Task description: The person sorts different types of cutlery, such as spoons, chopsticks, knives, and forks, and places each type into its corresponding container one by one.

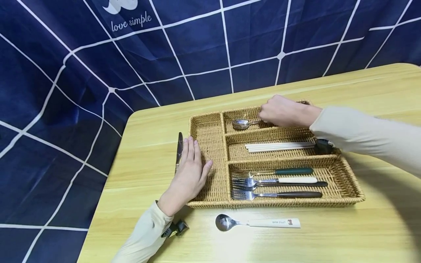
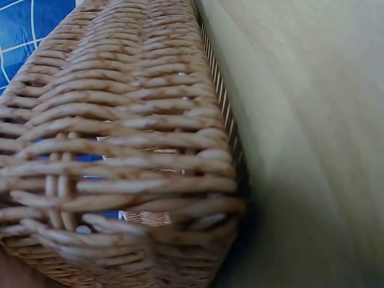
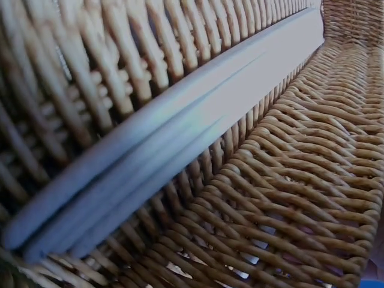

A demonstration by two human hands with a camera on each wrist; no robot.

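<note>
My right hand [image 1: 281, 111], fingers curled, reaches into the back compartment of the wicker cutlery tray [image 1: 227, 171] and grips a metal spoon [image 1: 241, 124] by its handle. The spoon's bowl points left; most of its handle is hidden under the hand. My left hand [image 1: 189, 171] rests with straight fingers on the tray's left rim, thumb over the left compartment. Just left of those fingertips a table knife [image 1: 179, 148] lies on the table, its lower part hidden by the hand. The left wrist view shows the tray's woven outer wall [image 2: 132, 144] close up.
White chopsticks [image 1: 279, 147] lie in the middle compartment, also seen close in the right wrist view. Several forks [image 1: 279, 180] with green, white and dark handles fill the front one. A white-handled spoon [image 1: 273, 223] lies on the table [image 1: 329, 241] before the tray. A blue checked cloth [image 1: 256, 44] hangs behind.
</note>
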